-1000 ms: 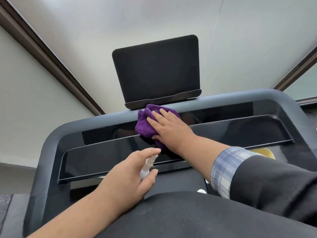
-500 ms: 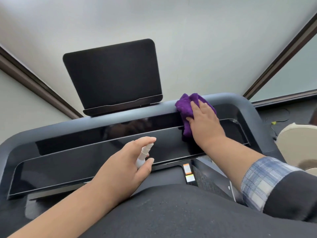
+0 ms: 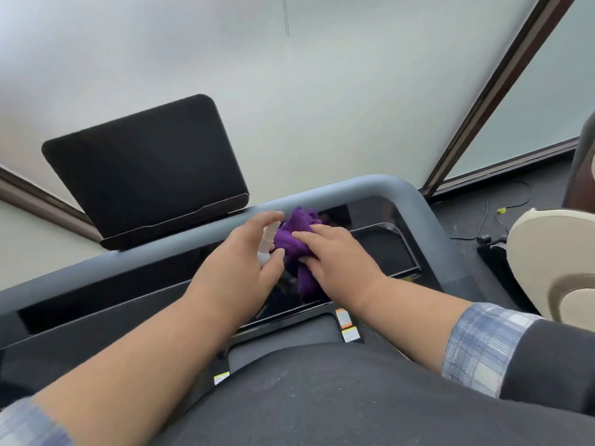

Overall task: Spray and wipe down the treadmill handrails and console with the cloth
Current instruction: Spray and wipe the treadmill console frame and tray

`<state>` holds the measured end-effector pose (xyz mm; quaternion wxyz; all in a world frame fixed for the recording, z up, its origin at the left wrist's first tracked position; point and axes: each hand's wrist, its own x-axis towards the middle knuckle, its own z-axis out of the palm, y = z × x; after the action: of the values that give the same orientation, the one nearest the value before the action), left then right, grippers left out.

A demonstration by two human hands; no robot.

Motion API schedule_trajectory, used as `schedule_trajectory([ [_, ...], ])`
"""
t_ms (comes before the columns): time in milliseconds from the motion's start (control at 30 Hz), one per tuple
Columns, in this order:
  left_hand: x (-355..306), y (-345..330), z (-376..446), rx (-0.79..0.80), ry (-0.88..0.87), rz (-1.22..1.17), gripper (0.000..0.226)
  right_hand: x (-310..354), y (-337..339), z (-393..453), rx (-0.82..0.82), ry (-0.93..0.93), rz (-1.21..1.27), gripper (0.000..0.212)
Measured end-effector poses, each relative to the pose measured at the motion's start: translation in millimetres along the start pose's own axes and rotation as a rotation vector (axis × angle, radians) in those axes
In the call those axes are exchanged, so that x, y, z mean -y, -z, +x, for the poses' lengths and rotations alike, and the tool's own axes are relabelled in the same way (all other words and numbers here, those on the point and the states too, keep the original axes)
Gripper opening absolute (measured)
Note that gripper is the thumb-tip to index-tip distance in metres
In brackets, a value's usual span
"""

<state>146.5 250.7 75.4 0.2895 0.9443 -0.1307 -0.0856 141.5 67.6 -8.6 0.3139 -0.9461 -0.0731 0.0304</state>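
A person's right hand (image 3: 338, 262) presses a bunched purple cloth (image 3: 297, 239) against the glossy black panel of a treadmill console (image 3: 386, 249), toward the console's right end, just below its rounded grey top rail (image 3: 370, 185). The fingers lie spread and flat over the cloth, with a fold of fabric pinched under the thumb and a tail of it hanging down the panel.

Just beside it, the left hand (image 3: 244, 268) is wrapped around a small white spray bottle (image 3: 267, 243), index finger (image 3: 264, 217) raised over the nozzle and thumb closed against the bottle's lower part. The nozzle points toward the cloth and sits almost touching it. The left hand and bottle are blurred.

Both forearms reach forward over the dark-clothed torso at the bottom of the frame. A blue plaid cuff (image 3: 476, 346) shows at the right sleeve under a dark outer layer, and a sliver of the same plaid shows at the lower left corner.

A dark tablet-style screen (image 3: 145, 165) stands tilted on the rail at the console's far left side, well apart from the hands. Small orange and white warning labels (image 3: 346, 323) sit on the console's near edge, below the right wrist. To the right of the treadmill, a beige padded seat (image 3: 553, 262) and loose cables (image 3: 502, 214) rest on the dark floor beneath a frosted window.
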Motion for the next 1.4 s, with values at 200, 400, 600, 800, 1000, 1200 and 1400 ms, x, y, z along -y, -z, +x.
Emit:
schedule_trajectory([
  [200, -34, -17, 66, 0.069, -0.030, 0.094, 0.044, -8, 48, -64, -0.318, -0.312, 0.537, 0.033],
  [400, -63, -64, 120, 0.174, -0.108, 0.245, 0.047, -16, 65, -106, -0.280, -0.342, 0.514, 0.044],
  [600, -76, -86, 144, 0.227, -0.152, 0.338, 0.047, -30, 65, -130, -0.257, -0.409, 0.451, 0.047],
  [800, -84, -95, 153, 0.227, -0.159, 0.373, 0.041, -45, 77, -147, -0.329, -0.470, 0.490, 0.042],
  [1000, -111, -113, 140, 0.235, -0.276, 0.370, 0.050, -50, 84, -159, -0.383, -0.441, 0.532, 0.045],
  [1200, -134, -141, 105, 0.390, -0.468, 0.376, 0.044, -54, 90, -173, -0.574, -0.448, 0.554, 0.037],
  [1400, -136, -146, 89, 0.413, -0.388, 0.324, 0.050, -60, 98, -179, -0.743, -0.436, 0.450, 0.032],
])
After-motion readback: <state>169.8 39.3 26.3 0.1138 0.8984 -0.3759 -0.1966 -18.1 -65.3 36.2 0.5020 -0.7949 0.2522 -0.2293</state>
